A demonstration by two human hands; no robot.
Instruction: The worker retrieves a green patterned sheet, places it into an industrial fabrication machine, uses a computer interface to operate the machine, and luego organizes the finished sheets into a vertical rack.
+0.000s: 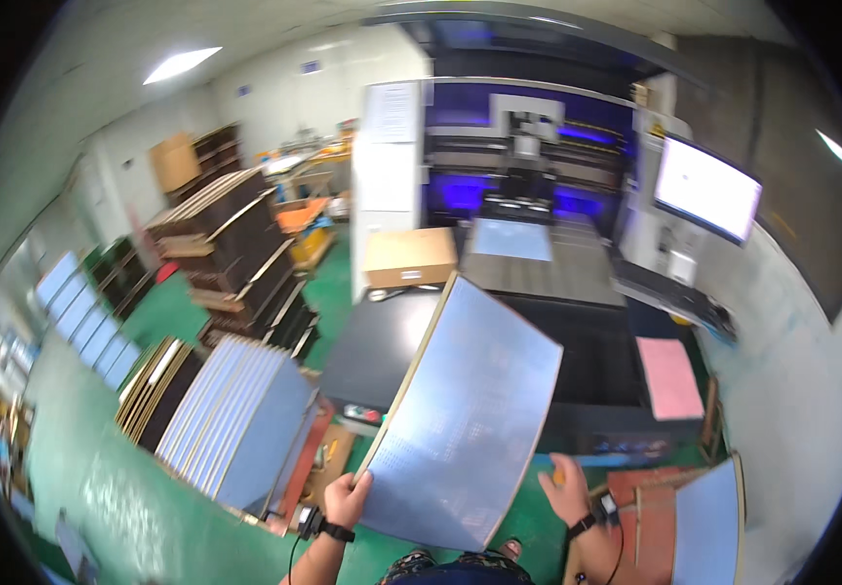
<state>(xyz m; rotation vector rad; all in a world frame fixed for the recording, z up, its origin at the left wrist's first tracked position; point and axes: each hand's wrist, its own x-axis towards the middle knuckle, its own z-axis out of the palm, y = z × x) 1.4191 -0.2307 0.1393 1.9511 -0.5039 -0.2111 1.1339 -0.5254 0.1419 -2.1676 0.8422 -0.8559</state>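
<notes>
Both my hands are low in the view, and between them I hold up one large grey panel (469, 419), tilted and a little bent, above the green floor (148, 526). My left hand (346, 499) has its fingers closed around the lower left edge of the panel. My right hand (567, 487) is at the lower right edge; I cannot tell if its fingers grip or only touch it.

Ahead is the big black bench (587, 361) of the printing machine (528, 146). One grey sheet (510, 239) lies already at the far end of it, near the machine, and a pink sheet (669, 375) lies at the right side.

I judge the work is in the middle: a row of similar panels (240, 419) stands at my left, not yet taken. The panel in my hands is not yet on the bench.
</notes>
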